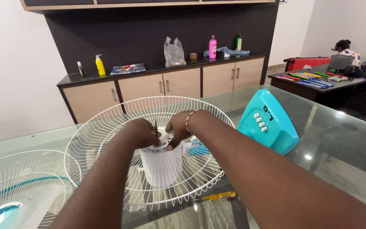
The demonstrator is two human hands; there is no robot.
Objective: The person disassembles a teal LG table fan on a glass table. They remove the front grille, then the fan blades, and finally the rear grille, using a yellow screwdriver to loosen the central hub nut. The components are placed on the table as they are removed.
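A: Head view. Left hand [142, 132] and right hand [178, 127] meeting at hub of white wire fan guard [106, 127], mid glass table [339, 152].
B: Grip?
A: Left pinched narrow on thin dark tool [156, 127]. Right curled at white motor housing [162, 163]; cannot tell hold.
B: Around?
A: Teal fan base [272, 127] right, second guard [18, 186] lower left, yellow-handled screwdriver [219, 196] just beside near rim.
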